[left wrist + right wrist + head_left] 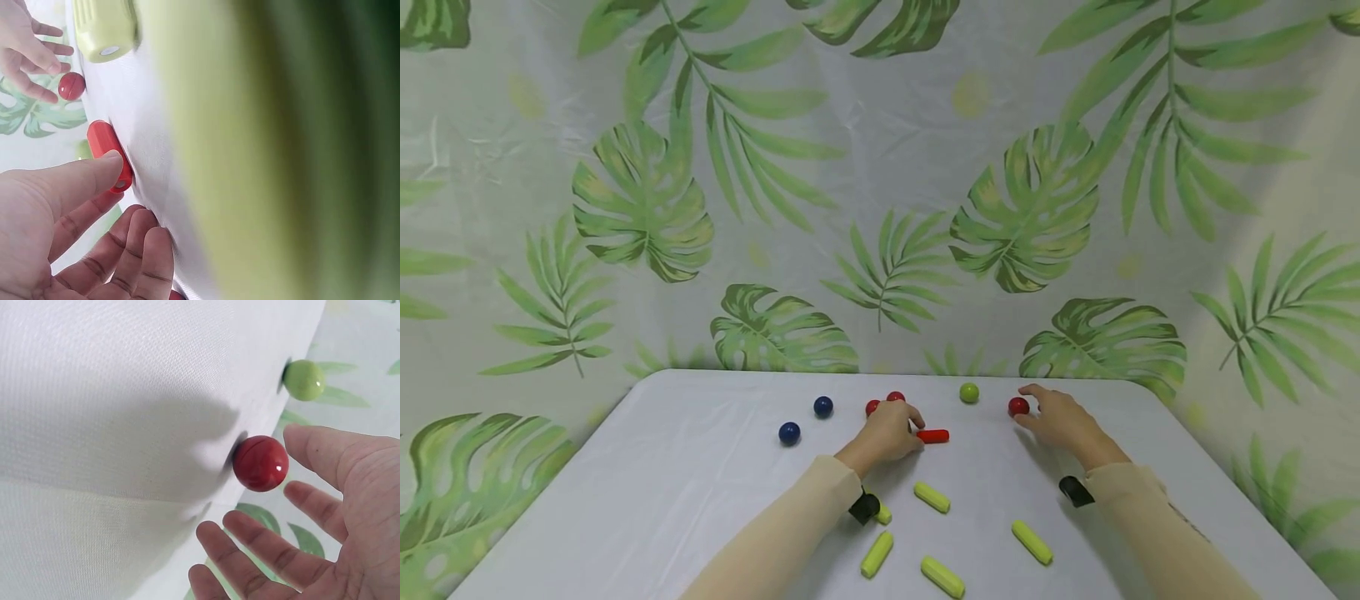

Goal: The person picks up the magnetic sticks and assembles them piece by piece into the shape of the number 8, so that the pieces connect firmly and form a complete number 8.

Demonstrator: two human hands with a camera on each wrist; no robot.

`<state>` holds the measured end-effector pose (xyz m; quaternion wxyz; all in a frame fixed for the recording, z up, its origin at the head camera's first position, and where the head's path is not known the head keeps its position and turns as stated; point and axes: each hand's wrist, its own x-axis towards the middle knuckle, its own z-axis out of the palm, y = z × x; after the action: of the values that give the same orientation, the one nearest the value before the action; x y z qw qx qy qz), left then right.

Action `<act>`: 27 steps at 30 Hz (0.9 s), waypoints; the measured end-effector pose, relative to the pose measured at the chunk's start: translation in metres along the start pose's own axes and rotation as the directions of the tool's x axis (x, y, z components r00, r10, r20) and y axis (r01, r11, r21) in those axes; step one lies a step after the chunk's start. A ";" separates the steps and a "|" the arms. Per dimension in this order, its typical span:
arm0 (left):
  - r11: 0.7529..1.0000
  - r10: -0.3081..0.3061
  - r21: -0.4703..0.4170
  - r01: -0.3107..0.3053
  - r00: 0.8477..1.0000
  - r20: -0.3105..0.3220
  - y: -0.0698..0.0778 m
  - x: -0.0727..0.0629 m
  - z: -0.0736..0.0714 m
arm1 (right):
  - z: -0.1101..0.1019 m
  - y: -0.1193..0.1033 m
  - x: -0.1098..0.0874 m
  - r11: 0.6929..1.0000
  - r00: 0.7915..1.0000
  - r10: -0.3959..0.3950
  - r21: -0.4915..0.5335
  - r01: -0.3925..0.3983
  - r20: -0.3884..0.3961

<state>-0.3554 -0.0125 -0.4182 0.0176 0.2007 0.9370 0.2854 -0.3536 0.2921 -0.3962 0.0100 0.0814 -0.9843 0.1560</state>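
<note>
Between its thumb and index finger my left hand (pixel 889 433) pinches one end of a short red faceted stick (pixel 934 436). In the left wrist view the thumb lies over the near end of this red stick (pixel 103 139), close to the white cloth. My right hand (pixel 1066 421) is spread around a red ball (pixel 1018 406) at the right. The right wrist view shows thumb and fingers apart from the red ball (pixel 261 464), the thumb tip nearest. Two more red balls (pixel 896 397) sit just behind the left hand, partly hidden by it.
A green ball (pixel 969 392) lies at the back between the hands. Two dark blue balls (pixel 789 433) are left of the left hand. Several yellow-green sticks (pixel 932 497) are scattered nearer me, one partly under the left wrist. A leaf-patterned curtain (pixel 895 167) hangs behind the white table (pixel 647 467).
</note>
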 end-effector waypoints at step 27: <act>0.999 -0.028 0.021 0.028 1.000 -0.002 0.005 0.001 0.002 | 0.003 0.001 0.007 1.000 1.000 0.017 0.017 -0.017 0.005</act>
<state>-0.3541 -0.0079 -0.4169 0.0188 0.1875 0.9426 0.2757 -0.3605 0.2912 -0.3988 0.0055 0.0735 -0.9837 0.1641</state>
